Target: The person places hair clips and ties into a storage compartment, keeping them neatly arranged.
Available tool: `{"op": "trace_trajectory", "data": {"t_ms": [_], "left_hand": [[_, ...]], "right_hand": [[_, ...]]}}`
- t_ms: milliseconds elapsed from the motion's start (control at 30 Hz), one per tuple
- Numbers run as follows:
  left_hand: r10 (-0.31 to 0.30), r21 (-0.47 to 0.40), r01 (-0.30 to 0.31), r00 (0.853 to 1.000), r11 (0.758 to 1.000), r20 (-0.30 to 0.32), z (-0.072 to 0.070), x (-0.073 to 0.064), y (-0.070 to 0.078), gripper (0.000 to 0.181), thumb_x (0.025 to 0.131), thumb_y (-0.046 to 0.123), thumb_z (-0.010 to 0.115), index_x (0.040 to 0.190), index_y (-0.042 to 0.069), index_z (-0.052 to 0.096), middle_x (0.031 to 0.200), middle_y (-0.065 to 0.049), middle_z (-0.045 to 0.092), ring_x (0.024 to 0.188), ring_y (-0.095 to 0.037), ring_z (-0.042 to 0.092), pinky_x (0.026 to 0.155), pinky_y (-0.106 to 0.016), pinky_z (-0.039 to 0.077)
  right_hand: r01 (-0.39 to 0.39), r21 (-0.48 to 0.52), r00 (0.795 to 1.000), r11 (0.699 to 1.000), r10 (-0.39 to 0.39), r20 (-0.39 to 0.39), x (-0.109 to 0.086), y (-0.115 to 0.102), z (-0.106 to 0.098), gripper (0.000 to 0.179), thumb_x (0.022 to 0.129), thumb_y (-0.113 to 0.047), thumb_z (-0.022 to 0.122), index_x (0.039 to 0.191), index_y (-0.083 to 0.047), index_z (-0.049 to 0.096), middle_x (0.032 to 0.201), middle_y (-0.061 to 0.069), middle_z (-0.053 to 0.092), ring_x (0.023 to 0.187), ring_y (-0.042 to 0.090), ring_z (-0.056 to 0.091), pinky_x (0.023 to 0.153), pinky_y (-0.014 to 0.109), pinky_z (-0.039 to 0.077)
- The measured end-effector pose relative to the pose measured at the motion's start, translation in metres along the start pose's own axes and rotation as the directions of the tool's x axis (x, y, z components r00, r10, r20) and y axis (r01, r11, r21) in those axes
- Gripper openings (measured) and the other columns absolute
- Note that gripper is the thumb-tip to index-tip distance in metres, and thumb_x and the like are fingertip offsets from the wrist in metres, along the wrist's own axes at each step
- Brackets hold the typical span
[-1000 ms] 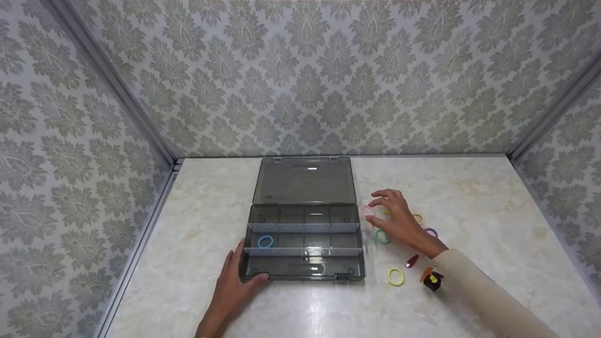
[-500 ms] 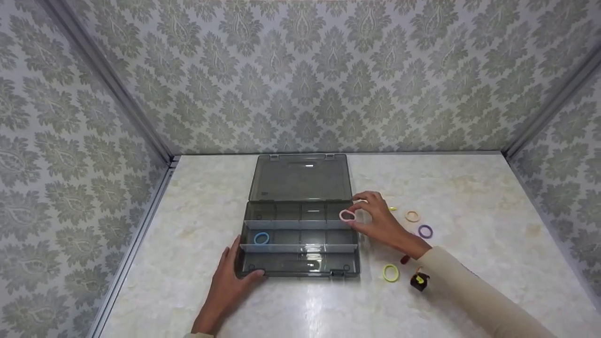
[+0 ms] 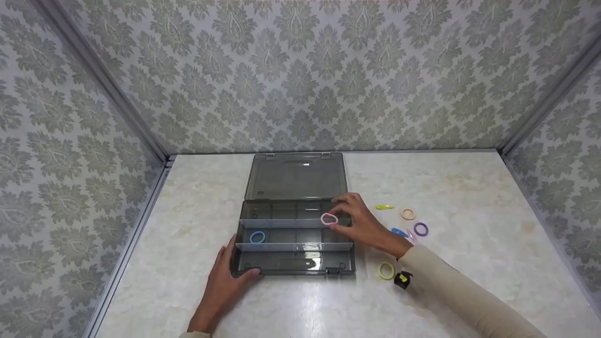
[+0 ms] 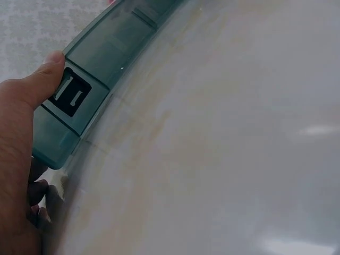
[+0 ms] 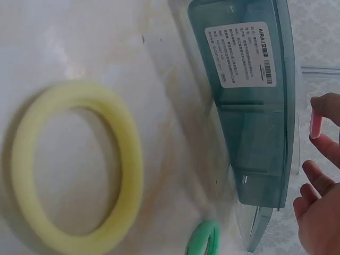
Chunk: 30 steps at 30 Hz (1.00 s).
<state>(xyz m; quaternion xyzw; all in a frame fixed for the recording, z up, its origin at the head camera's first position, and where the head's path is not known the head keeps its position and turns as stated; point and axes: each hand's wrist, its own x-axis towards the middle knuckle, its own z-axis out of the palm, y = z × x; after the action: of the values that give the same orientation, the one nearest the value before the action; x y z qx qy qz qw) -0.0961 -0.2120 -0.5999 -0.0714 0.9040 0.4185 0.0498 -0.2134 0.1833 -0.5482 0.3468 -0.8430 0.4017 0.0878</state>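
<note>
A smoky grey plastic storage box (image 3: 277,260) lies with its lid (image 3: 296,177) folded back, split into three long rows by clear dividers. My left hand (image 3: 219,287) grips its front left corner; the thumb presses the front wall near the latch-like dark slot in the left wrist view, fingers along the side. Over the right part of the box, my right hand (image 3: 362,227) pinches a pink hair tie (image 3: 322,218) between thumb and forefinger, overlapping the back divider. A blue hair tie (image 3: 251,238) lies at the left of the middle row.
Right of the box lie yellow (image 3: 380,271), purple (image 3: 415,229) and peach (image 3: 402,214) hair ties, plus a green one (image 5: 196,241). Yellow (image 3: 384,207), blue (image 3: 399,232) and pink (image 3: 412,236) hair clips are near them. A dark piece with yellow (image 3: 403,280) sits by the right sleeve.
My right hand has carried the pink hair tie leftward from beside the box to over its right part. The left hand keeps its grip on the corner.
</note>
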Motion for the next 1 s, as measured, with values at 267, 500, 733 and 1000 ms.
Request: {"op": "trace_trajectory", "data": {"t_ms": [267, 500, 733, 1000], "left_hand": [[0.003, -0.002, -0.003, 1.0, 1.0, -0.014, 0.0, -0.001, 0.0, 0.118, 0.09, 0.071, 0.08, 0.178, 0.023, 0.019, 0.182, -0.017, 0.024, 0.167, -0.052, 0.011, 0.132, -0.071, 0.016], [0.018, -0.01, -0.019, 0.999, 1.0, -0.029, -0.001, -0.003, 0.001, 0.117, 0.09, 0.07, 0.082, 0.178, 0.021, 0.022, 0.181, -0.017, 0.026, 0.167, -0.053, 0.013, 0.131, -0.072, 0.018], [0.017, -0.008, -0.017, 1.0, 1.0, -0.021, -0.001, -0.002, 0.001, 0.118, 0.09, 0.071, 0.082, 0.178, 0.02, 0.021, 0.182, -0.016, 0.025, 0.167, -0.052, 0.012, 0.132, -0.07, 0.016], [0.024, 0.007, -0.023, 0.999, 1.0, -0.035, 0.0, -0.002, -0.004, 0.119, 0.088, 0.072, 0.082, 0.178, 0.022, 0.022, 0.181, -0.017, 0.027, 0.166, -0.054, 0.014, 0.13, -0.072, 0.019]], "right_hand": [[-0.011, 0.012, 0.999, 1.0, 0.011, 0.031, 0.008, -0.005, 0.008, 0.026, 0.096, -0.02, 0.089, 0.115, -0.007, 0.078, 0.143, 0.02, 0.062, 0.137, 0.038, 0.049, 0.112, 0.061, 0.048], [0.032, 0.005, 0.998, 0.999, -0.032, 0.046, 0.018, -0.007, 0.021, 0.026, 0.094, -0.016, 0.09, 0.115, -0.005, 0.079, 0.14, 0.02, 0.064, 0.134, 0.039, 0.051, 0.11, 0.062, 0.047], [0.019, -0.01, 0.994, 1.0, -0.018, 0.107, 0.029, -0.013, 0.029, 0.025, 0.098, -0.02, 0.087, 0.116, -0.006, 0.079, 0.143, 0.018, 0.062, 0.137, 0.039, 0.051, 0.112, 0.063, 0.047], [0.066, -0.011, 0.985, 0.998, -0.064, 0.158, 0.04, -0.023, 0.036, 0.023, 0.1, -0.02, 0.085, 0.116, -0.005, 0.078, 0.144, 0.021, 0.061, 0.14, 0.04, 0.048, 0.114, 0.068, 0.042]]}}
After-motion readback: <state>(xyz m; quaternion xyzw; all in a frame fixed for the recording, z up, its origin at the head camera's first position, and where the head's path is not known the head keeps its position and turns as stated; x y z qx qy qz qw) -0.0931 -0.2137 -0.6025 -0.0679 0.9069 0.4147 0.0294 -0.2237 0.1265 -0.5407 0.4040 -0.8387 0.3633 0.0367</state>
